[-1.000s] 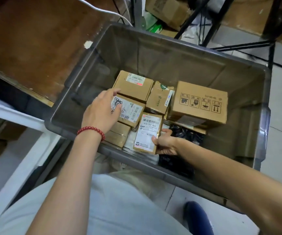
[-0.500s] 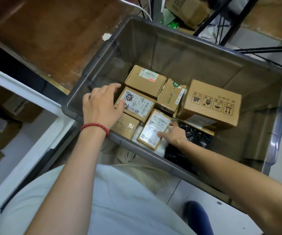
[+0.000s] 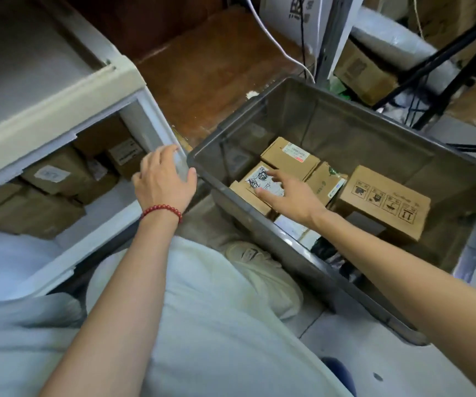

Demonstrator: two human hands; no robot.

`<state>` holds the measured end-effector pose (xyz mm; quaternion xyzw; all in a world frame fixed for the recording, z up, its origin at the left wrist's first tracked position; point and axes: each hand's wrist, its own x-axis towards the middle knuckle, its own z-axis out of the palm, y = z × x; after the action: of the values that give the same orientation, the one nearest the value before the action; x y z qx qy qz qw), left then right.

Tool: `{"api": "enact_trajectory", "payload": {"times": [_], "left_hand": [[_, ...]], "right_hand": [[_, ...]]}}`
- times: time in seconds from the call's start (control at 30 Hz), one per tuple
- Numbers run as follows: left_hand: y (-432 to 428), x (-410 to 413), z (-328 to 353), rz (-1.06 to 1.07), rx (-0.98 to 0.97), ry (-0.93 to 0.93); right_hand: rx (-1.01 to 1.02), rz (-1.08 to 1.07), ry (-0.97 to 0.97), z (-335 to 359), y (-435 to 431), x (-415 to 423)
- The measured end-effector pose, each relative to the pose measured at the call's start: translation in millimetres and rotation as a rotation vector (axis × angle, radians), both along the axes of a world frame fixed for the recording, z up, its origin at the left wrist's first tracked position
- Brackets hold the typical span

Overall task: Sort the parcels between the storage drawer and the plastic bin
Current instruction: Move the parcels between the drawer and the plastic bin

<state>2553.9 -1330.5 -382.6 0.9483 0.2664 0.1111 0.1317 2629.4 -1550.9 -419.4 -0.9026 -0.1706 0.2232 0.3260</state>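
The grey plastic bin (image 3: 311, 270) stands on the floor at the right and holds several cardboard parcels. My right hand (image 3: 291, 196) reaches into it with fingers spread, resting on a parcel with a scribbled white label (image 3: 259, 177). A larger box with handling symbols (image 3: 382, 200) lies to its right, and a parcel with a red-marked label (image 3: 289, 157) lies behind. At the left, the white storage drawer (image 3: 93, 242) stands pulled out with brown parcels (image 3: 56, 173) inside. My left hand (image 3: 163, 180), with a red bead bracelet, hovers open between drawer and bin and holds nothing.
A brown wooden surface (image 3: 202, 81) lies behind the bin, with a white cable (image 3: 276, 44) across it. Black metal rack legs (image 3: 443, 70) and more cartons (image 3: 362, 73) stand at the back right. My knees and a shoe (image 3: 262, 270) are below the bin's near wall.
My left hand has left the bin and moved left toward the drawer. My right hand let go of the labelled parcel and shifted onto the scribbled one. The view swung left, showing the drawer.
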Motion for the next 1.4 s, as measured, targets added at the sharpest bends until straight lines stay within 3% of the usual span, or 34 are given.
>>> {"api": "enact_trajectory", "payload": {"times": [0.13,0.33,0.6,0.77,1.1,1.2,1.4], "left_hand": [[28.9,-47.3,11.2,0.098,-0.041,0.12],[76.1,-123.1,17.9,0.265,-0.008,0.118],[124.0,-187.4,-3.1,0.447,-0.094,0.177],[144.4,-174.5,-22.5,0.336,-0.031,0.291],[200.0,-111.9,-35.0,0.281,0.001,0.283],[206.4,-98.5,-33.8,0.288,-0.011,0.258],[226.8,-82.5,-43.1,0.323,-0.087,0.121]], "right_hand": [[-0.016,0.146,-0.169,26.5,42.2,-19.8],[-0.025,0.432,-0.257,42.7,121.5,-55.4],[0.081,0.523,-0.277,31.2,211.1,-97.6],[0.161,0.467,-0.315,11.6,247.4,-91.5],[0.126,0.45,-0.231,-12.6,323.5,-46.2],[0.22,0.418,-0.181,-14.8,342.4,-35.8],[0.184,0.49,-0.127,-18.9,379.9,-24.8]]}}
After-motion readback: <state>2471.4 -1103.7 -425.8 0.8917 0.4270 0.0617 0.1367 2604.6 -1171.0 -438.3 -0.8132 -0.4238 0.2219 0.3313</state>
